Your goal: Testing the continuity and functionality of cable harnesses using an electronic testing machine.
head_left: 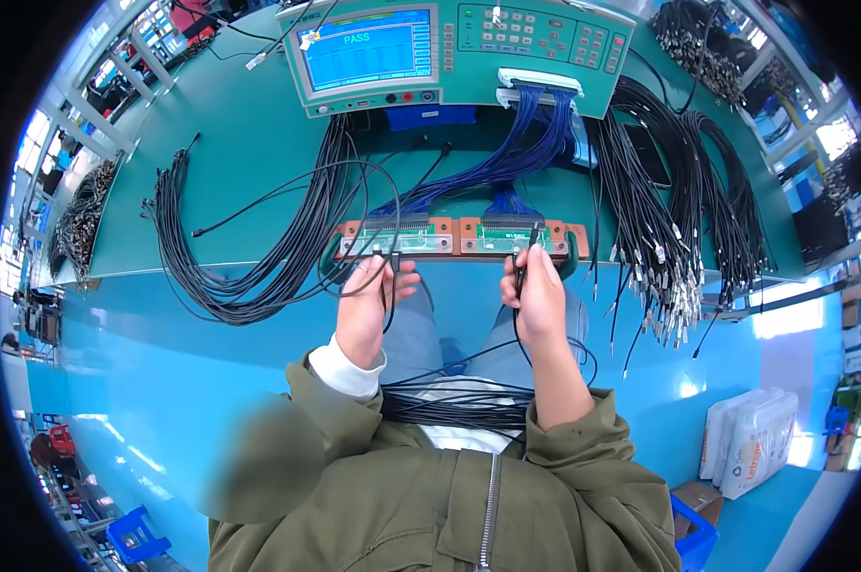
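My left hand (362, 310) is closed on a black cable near its end, just in front of the left test board (392, 238). My right hand (541, 303) pinches another black cable (533, 234), whose end points up over the right test board (492, 232). Whether either plug sits in a socket, I cannot tell. Both green boards are mounted on an orange-brown fixture (457, 236) along the bench's front edge. Dark blue wires (507, 172) run from them up to a green tester (531, 48) with a lit screen. A bundle of black cables (459, 400) lies across my lap.
Black cables (230, 296) lie looped on the green bench (230, 124) at left, overhanging its front edge. More cables (640, 191) with pale connectors hang over the edge at right. White packages (750, 443) stand on the floor to the right, and a blue stool (137, 536) at lower left.
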A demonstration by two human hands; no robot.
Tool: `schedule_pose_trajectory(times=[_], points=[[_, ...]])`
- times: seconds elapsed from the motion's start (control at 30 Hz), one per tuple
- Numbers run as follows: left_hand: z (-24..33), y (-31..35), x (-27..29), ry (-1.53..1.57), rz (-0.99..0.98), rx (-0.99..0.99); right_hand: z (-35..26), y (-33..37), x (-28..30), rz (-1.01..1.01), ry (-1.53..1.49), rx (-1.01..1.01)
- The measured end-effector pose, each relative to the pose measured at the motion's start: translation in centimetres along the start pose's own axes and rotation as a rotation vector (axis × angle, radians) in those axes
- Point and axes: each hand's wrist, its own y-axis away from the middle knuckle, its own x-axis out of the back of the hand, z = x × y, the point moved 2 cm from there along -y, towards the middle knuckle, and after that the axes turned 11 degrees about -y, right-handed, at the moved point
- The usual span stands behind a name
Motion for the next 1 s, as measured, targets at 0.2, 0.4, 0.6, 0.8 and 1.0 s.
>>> schedule_pose_trajectory(times=[0.2,0.4,0.6,0.8,1.0], points=[[0.4,-0.7,-0.3,-0.091,-0.061,-0.026,2.0,2.9,0.5,0.104,0.129,0.037],[-0.7,0.3,-0.9,-0.077,-0.044,0.031,1.5,2.4,1.3,0.063,0.504,0.103],[-2.6,1.7,-0.4,-0.096,-0.041,0.03,2.2,1.8,1.3,0.069,0.435,0.134],[-3.2,-0.2,1.5,-0.074,0.0,0.073,2.1,2.1,1.1,0.108,0.424,0.138],[-3.4,-0.4,1.5,-0.034,-0.028,0.096,3.0,1.4,2.3,0.122,0.626,0.329]])
